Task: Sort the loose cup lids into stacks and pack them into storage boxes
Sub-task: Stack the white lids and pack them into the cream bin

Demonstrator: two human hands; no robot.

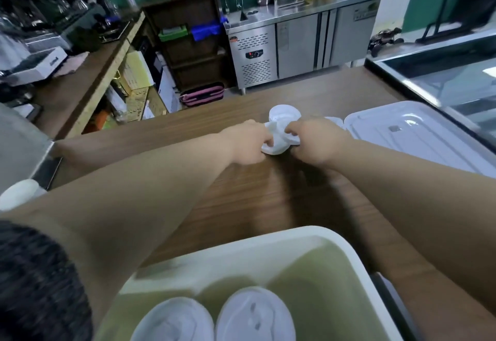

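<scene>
Both arms stretched toward the counter's far edge, left hand and right hand both gripping white lids, storage box at near edge holding two lid stacks

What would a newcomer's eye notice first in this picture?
The left hand and right hand grip a bunch of white cup lids at the middle of the wooden counter. Nearest the camera, a pale storage box holds two lid stacks; a flat box cover lies at right.
</scene>
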